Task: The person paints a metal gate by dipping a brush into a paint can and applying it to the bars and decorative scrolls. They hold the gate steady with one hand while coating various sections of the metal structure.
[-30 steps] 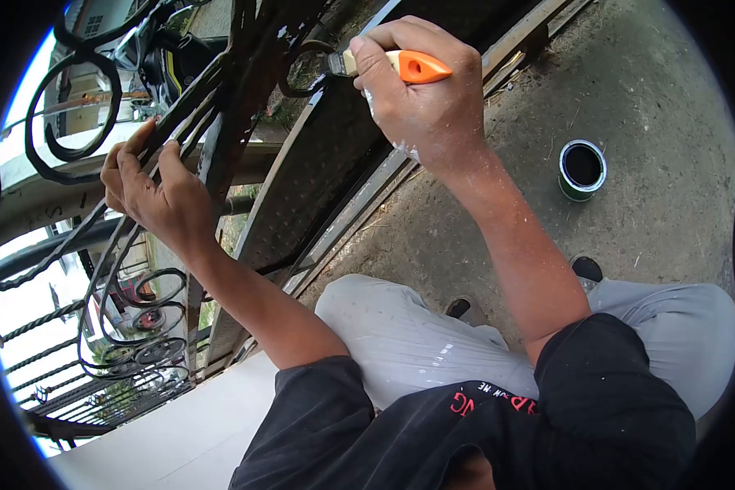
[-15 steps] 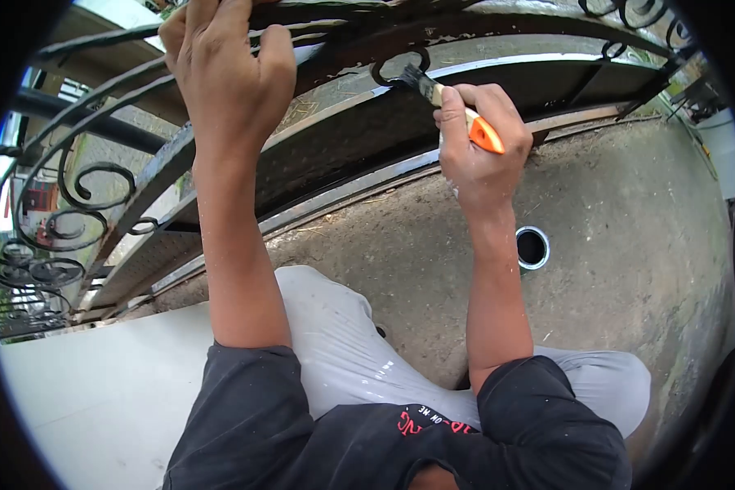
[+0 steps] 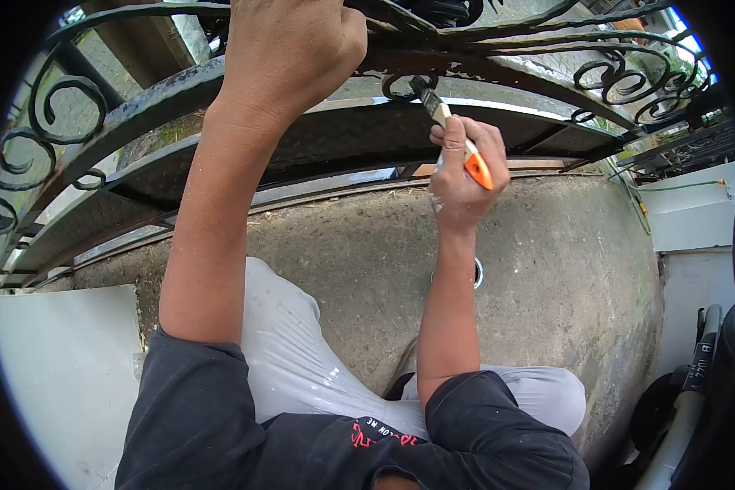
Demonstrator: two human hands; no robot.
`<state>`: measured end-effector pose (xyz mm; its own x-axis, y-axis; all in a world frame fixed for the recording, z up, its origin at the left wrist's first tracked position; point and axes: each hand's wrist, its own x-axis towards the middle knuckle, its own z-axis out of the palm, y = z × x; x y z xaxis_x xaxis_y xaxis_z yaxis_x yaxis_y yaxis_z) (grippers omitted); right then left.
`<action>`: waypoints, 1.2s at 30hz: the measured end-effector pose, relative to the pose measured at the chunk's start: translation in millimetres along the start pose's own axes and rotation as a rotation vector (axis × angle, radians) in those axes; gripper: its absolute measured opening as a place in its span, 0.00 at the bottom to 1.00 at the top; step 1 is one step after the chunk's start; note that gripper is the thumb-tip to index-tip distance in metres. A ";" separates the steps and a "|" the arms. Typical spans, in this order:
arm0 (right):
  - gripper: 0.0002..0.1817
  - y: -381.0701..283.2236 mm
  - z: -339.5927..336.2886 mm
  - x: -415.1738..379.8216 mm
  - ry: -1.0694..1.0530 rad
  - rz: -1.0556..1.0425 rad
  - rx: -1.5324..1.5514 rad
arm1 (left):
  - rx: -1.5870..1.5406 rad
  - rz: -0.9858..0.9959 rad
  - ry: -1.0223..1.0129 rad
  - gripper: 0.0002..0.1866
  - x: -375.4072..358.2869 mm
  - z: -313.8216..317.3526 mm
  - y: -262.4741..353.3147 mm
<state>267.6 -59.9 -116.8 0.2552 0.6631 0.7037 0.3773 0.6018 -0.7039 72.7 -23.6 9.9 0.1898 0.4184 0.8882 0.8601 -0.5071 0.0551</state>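
Observation:
My right hand (image 3: 469, 175) grips a paintbrush (image 3: 435, 108) with a pale handle ending in orange. Its dark, wet-looking bristles touch a small metal ring (image 3: 390, 86) under the gate's curved bar. The metal gate (image 3: 539, 79) is mostly dark, with brownish and chipped patches along that bar. At the top edge, my left hand (image 3: 298, 61) is closed at the gate's upper bars; its fingertips are out of view. White specks mark my right hand. Behind my right forearm, a can (image 3: 479, 273) stands on the floor, only part of its rim showing.
Concrete floor (image 3: 547, 269) lies between me and the gate. A white panel (image 3: 61, 359) is at lower left. On the right are a green hose (image 3: 686, 186), a white wall (image 3: 694, 216) and part of a vehicle with a number plate (image 3: 698, 367).
My view has turned rightward, bringing the hose and vehicle part in. The brush remains at the ring, its handle now tilted more steeply. My right forearm now covers most of the can.

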 end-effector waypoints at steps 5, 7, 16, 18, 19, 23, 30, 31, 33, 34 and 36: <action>0.09 -6.4 -8.7 -5.4 -0.028 0.278 0.269 | 0.018 0.007 0.017 0.12 -0.9 0.6 -1.4; 0.09 -8.6 -9.3 -0.2 0.076 0.264 0.285 | 0.007 -0.030 -0.039 0.12 0.3 -7.3 4.0; 0.12 7.2 5.4 -16.9 0.404 0.739 0.821 | 0.021 -0.017 -0.015 0.12 -1.0 -2.2 1.8; 0.12 8.1 14.4 -15.4 0.401 0.641 0.745 | 0.026 -0.012 0.001 0.12 -1.2 0.9 0.8; 0.13 6.7 18.6 -14.5 0.399 0.590 0.708 | 0.033 -0.007 0.007 0.12 -0.9 1.4 0.7; 0.15 2.2 14.1 -20.3 0.243 0.576 0.820 | 0.027 -0.001 0.014 0.13 -0.8 3.5 -1.7; 0.13 23.4 9.9 -12.0 0.271 0.556 0.844 | 0.037 -0.060 -0.052 0.13 -2.0 -4.1 4.0; 0.13 20.9 14.2 -11.6 0.258 0.558 0.907 | 0.062 -0.044 -0.023 0.13 -3.6 0.6 1.4; 0.14 18.2 8.9 -15.5 0.275 0.599 0.955 | 0.070 -0.018 0.013 0.12 -3.2 4.1 0.2; 0.14 25.0 -1.3 -19.6 0.271 0.613 0.975 | 0.056 -0.012 0.015 0.12 -3.0 3.9 0.0; 0.15 30.9 -9.7 -20.5 0.301 0.634 0.960 | 0.033 -0.022 -0.016 0.12 -3.0 -0.4 -0.7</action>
<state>282.6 -59.1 -152.0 0.4031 0.9088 0.1076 -0.6803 0.3763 -0.6290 71.3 -24.8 7.3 0.1783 0.4414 0.8794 0.8794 -0.4724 0.0589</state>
